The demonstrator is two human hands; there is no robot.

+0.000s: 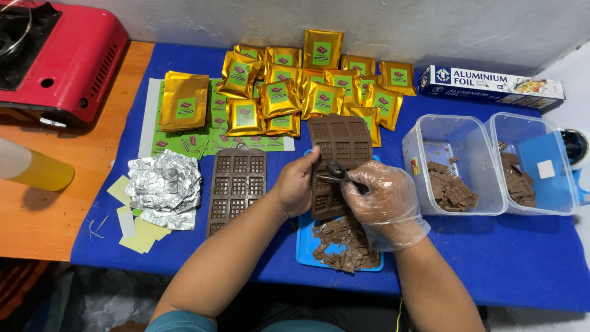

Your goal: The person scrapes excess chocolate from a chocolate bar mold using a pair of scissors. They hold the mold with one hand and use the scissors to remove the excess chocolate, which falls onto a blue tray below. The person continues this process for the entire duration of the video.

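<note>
Left hand (296,184) bare, fingers curled; right hand (382,200) gloved, pinching.

Brown grid-patterned mould (339,161) over blue tray (305,241); gold pouches (279,97) with green labels; crinkled silver foil (166,187); red stove (74,58); blue mat (528,258).

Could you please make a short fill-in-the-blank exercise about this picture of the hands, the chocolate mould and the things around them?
1. The right hand wears a clear plastic ____.
2. The left hand holds a brown chocolate mould above a ____ tray of chocolate pieces.
3. The crumpled foil sheets lie to the ____ of the second mould.
4. The gold pouches each carry a ____ label.

Missing words: glove; blue; left; green
</note>
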